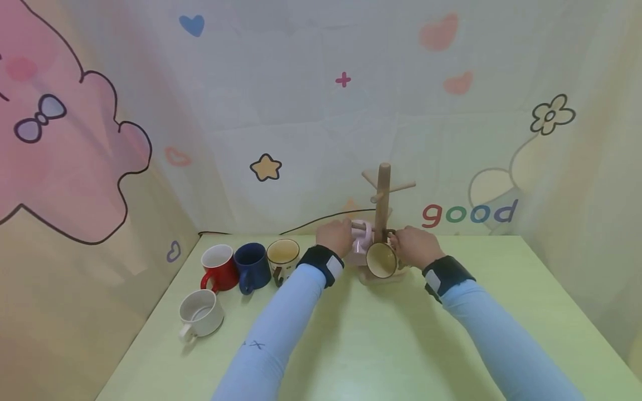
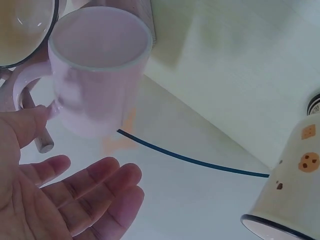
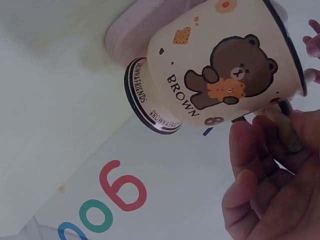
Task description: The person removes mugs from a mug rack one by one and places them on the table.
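Note:
A wooden mug tree (image 1: 383, 195) stands toward the back of the table. On one of its lower pegs hangs a pink mug (image 2: 100, 85), looped by its handle. My left hand (image 1: 335, 238) is beside it, thumb touching the handle and peg, the other fingers extended and apart from the mug. A cream mug (image 3: 220, 70) with a brown bear print and dark rim is at another lower peg. My right hand (image 3: 270, 175) pinches near its dark handle at the peg's end, fingers curled. The handle is partly hidden by those fingers.
On the left of the table stand a red mug (image 1: 220, 270), a blue mug (image 1: 253, 270) and another cream mug (image 1: 283, 253). A white mug (image 1: 202, 314) sits nearer the front. A printed curtain (image 1: 301, 111) hangs behind the table.

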The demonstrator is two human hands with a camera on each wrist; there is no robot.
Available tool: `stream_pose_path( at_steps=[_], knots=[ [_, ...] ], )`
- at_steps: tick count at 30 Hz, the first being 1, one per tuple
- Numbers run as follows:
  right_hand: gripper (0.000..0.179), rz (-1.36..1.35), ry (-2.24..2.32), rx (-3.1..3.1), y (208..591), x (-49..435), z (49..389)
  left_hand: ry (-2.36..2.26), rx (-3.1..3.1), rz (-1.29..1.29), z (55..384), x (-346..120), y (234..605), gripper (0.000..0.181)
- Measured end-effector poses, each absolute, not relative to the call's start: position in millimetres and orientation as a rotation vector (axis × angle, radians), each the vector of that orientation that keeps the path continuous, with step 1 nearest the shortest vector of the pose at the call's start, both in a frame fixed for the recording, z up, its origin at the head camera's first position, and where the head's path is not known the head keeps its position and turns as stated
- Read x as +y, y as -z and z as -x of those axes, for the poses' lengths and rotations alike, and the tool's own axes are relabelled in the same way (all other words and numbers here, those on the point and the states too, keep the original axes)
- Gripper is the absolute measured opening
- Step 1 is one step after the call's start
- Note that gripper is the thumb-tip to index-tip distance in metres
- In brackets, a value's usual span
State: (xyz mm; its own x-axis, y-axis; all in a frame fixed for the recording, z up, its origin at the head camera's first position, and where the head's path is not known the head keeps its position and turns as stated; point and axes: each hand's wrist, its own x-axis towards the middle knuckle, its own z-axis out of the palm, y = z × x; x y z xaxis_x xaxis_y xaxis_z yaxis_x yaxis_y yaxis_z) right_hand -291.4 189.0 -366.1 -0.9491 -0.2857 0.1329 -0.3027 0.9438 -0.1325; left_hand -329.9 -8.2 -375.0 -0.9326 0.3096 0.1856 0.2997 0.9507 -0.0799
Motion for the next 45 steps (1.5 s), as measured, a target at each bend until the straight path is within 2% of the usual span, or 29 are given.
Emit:
stream_pose_path(
  at_steps=[9, 36, 45],
  knots=[
    [0.023, -0.51, -0.239, -2.965, 367.3, 196.2, 294.6, -0.112, -2.911, 0.483, 327.8, -3.3, 371.6, 0.023],
    [0.024, -0.378, -0.322, -2.983, 366.8, 207.5, 296.7, -0.078, -2.87, 0.511, 317.7, 1.0, 371.3, 0.018],
    [0.033, -0.327, -0.382, -2.965, 372.3, 209.9, 293.7, -0.14, -2.859, 0.545, 314.2, -4.2, 373.0, 0.021]
  ],
)
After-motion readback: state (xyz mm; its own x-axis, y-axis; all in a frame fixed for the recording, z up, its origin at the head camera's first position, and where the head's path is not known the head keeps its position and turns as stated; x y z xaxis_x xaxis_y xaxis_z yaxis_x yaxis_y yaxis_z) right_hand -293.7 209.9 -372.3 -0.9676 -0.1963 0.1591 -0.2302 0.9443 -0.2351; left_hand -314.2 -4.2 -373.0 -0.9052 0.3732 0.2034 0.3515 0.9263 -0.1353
